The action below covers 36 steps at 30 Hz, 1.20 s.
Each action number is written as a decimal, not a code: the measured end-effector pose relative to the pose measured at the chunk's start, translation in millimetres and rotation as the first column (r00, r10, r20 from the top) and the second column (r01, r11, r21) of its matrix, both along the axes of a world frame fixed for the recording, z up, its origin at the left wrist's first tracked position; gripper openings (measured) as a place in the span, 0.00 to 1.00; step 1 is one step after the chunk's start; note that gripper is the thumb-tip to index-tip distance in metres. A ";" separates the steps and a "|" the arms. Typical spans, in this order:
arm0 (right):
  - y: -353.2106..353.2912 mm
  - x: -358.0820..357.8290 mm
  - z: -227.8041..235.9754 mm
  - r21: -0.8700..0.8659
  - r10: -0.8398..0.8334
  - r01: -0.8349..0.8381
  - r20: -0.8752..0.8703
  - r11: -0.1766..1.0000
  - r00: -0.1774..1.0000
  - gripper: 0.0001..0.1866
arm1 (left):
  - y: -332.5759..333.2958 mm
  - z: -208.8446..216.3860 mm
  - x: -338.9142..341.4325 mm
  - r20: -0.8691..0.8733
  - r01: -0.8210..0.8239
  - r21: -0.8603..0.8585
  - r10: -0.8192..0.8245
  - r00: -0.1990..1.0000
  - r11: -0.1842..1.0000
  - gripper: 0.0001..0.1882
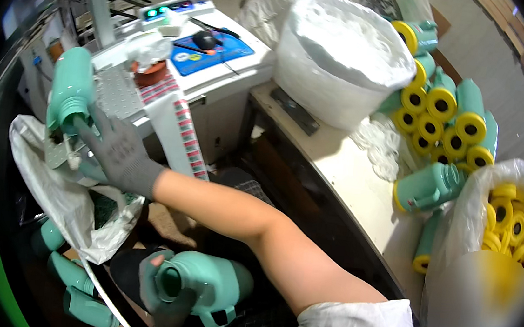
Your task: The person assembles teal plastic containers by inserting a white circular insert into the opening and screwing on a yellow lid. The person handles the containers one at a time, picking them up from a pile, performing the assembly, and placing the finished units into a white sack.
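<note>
My left hand (169, 320), in a grey glove, grips a mint-green plastic jug (214, 280) by its neck over my lap. That jug lies tilted, its open mouth facing left and its handle low. My right arm reaches across to the far left. There my gloved right hand (122, 152) has its fingers at the mouth of a second green jug (72, 83), which is tipped mouth-down beside a white machine (116, 91). One finger seems to be inside the neck; the exact grip is partly hidden.
A strip of labels (185, 133) hangs from the machine. Below, a white sack (50, 173) and several green jugs (90, 308). On the right-hand table (338, 171), a large white bag (320, 93), stacked yellow-based jugs (469, 102), and a bag of yellow rings (502, 214).
</note>
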State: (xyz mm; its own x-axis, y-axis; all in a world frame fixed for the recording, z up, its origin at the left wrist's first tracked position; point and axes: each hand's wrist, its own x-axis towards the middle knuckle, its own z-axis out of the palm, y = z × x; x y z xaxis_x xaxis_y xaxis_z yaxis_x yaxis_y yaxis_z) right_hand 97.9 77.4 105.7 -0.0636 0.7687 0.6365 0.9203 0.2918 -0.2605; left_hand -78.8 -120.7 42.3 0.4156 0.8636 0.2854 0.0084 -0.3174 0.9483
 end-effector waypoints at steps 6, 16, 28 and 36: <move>-229.4 111.6 -73.7 -0.049 -0.222 0.217 -0.141 0.975 0.965 0.34 | 11.4 9.9 1.0 0.167 0.294 -0.267 -0.257 0.952 0.918 0.41; -571.9 261.9 181.7 0.270 -0.859 0.963 0.495 0.009 -0.131 0.18 | 45.0 1.7 47.9 -0.126 0.428 -0.144 -0.446 0.886 0.892 0.32; -706.2 300.1 227.2 0.136 -0.774 0.947 0.549 -0.292 -0.317 0.33 | 40.0 24.2 55.1 -0.308 0.503 0.021 -0.473 0.826 0.864 0.31; -490.3 220.6 102.1 0.055 -0.491 0.735 -0.709 0.676 0.506 0.28 | 50.6 9.5 14.6 0.270 0.103 -0.358 -0.002 0.963 0.928 0.18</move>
